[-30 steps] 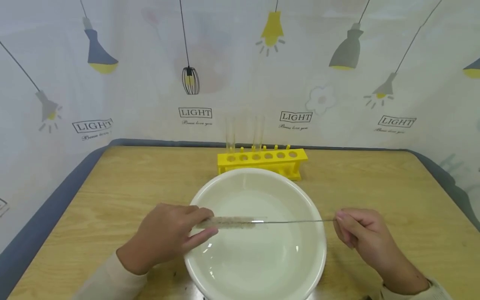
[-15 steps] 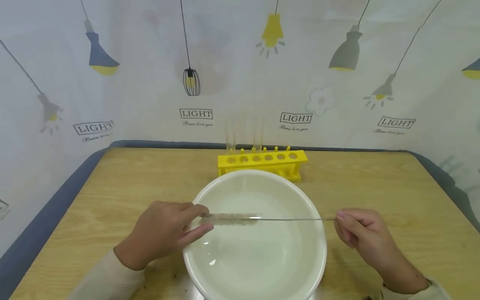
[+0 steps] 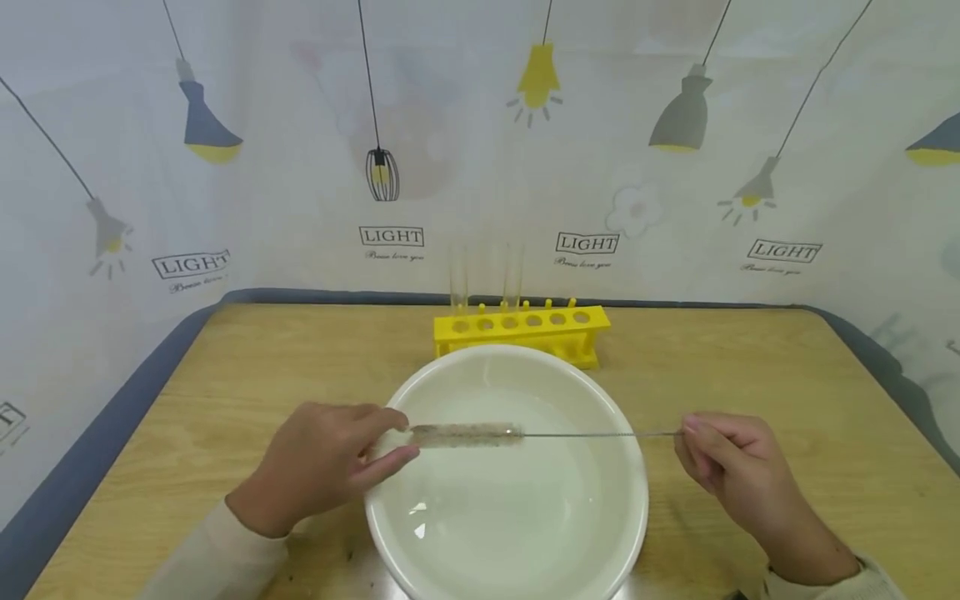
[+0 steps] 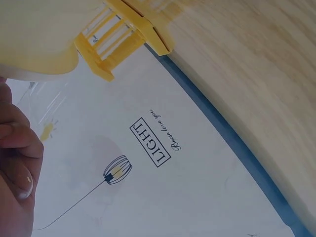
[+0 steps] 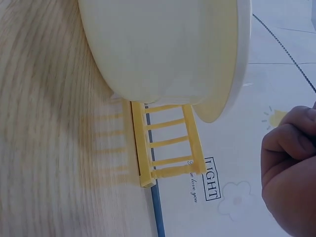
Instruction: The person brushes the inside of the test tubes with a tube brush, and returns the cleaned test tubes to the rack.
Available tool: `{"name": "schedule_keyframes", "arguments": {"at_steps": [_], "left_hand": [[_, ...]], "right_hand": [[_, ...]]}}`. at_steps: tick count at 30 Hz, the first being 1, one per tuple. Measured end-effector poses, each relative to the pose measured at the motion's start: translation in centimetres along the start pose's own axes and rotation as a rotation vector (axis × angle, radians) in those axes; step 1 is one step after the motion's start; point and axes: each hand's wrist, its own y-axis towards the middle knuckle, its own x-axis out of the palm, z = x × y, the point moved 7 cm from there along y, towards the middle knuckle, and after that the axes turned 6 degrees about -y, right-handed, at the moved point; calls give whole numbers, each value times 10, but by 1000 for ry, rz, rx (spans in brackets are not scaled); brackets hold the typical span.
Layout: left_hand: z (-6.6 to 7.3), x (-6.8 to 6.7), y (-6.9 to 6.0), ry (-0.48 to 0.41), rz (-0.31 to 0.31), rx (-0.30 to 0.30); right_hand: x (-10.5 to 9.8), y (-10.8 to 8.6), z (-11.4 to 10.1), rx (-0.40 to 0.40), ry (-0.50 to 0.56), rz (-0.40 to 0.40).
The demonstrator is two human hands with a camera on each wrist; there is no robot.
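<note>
In the head view my left hand [image 3: 322, 454] pinches the closed end of a clear glass test tube [image 3: 517, 432] between thumb and fingers. The tube lies level over a cream basin [image 3: 636, 517] that appears to hold water. Pale bristles of a test tube brush [image 3: 592, 434] fill the tube, and its twisted wire handle runs out to the right. My right hand [image 3: 738, 479] pinches the wire's far end, just beyond the basin's right rim. Curled right fingers [image 5: 286, 143] and the dark twisted wire also show in the right wrist view. The left fingertips are partly cut off in the left wrist view.
Behind the basin stands a yellow test tube rack [image 3: 525, 327] with two upright clear test tubes [image 3: 459, 279] in its holes. The wooden table [image 3: 270, 358] meets a lamp-printed curtain [image 3: 465, 108] at the back. A small dark object shows at the lower right edge.
My left hand has shifted slightly left and up with the test tube. My right hand has moved slightly right, still pinching the wire. The head view has tilted a little upward.
</note>
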Motion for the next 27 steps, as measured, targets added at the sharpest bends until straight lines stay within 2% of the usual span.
{"name": "schedule_keyframes", "arguments": {"at_steps": [6, 13, 22, 27], "left_hand": [[-10, -3, -4, 28, 5, -18], [-15, -2, -8, 17, -15, -27], [-21, -9, -5, 119, 17, -30], [-24, -9, -8, 130, 29, -30]], "right_hand": [[0, 1, 4, 27, -7, 10], [-1, -3, 7, 59, -18, 30], [-3, 1, 6, 35, -23, 39], [-5, 0, 6, 47, -27, 45]]}}
